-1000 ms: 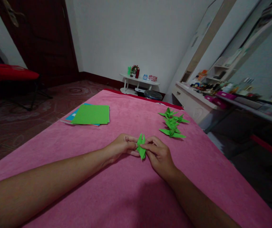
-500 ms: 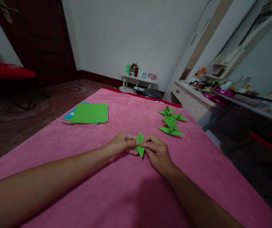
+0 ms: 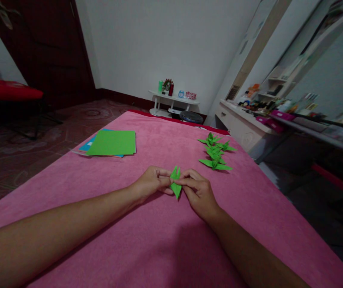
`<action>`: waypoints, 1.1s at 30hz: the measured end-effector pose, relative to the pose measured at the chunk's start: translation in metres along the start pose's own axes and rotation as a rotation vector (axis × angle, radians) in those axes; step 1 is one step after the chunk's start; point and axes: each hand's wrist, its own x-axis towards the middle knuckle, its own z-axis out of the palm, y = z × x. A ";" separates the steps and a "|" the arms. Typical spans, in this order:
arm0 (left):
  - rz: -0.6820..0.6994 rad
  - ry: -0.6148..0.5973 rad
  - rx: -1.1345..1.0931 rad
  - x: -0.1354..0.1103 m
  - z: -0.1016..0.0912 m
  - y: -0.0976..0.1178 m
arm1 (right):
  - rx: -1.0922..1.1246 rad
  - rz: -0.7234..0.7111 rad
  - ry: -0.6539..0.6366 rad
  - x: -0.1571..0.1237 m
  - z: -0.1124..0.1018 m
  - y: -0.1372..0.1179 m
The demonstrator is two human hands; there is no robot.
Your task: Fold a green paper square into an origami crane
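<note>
A small folded piece of green paper is pinched between both hands over the pink cloth. My left hand grips its left side with fingers closed. From the right, my right hand pinches it with thumb and forefinger. Several finished green paper cranes lie in a row beyond my right hand. A stack of flat sheets, green on top with blue beneath, lies at the far left of the cloth.
The pink cloth's right edge drops to a dark floor. A white dresser crowded with small items stands at the right. A low white shelf stands by the far wall. A red seat and a dark door are at left.
Both hands stay pinched on the folded green paper with only slight finger shifts. The view has tilted a little, so everything sits slightly higher in the picture.
</note>
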 end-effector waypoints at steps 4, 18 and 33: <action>0.091 -0.010 0.107 0.000 0.004 0.000 | 0.100 0.144 0.084 -0.001 0.002 -0.001; 0.226 0.015 0.042 -0.001 0.008 -0.003 | 0.437 0.503 0.153 0.000 0.009 0.005; 0.147 0.047 0.016 -0.003 0.010 0.002 | 0.557 0.606 0.123 -0.001 0.008 0.007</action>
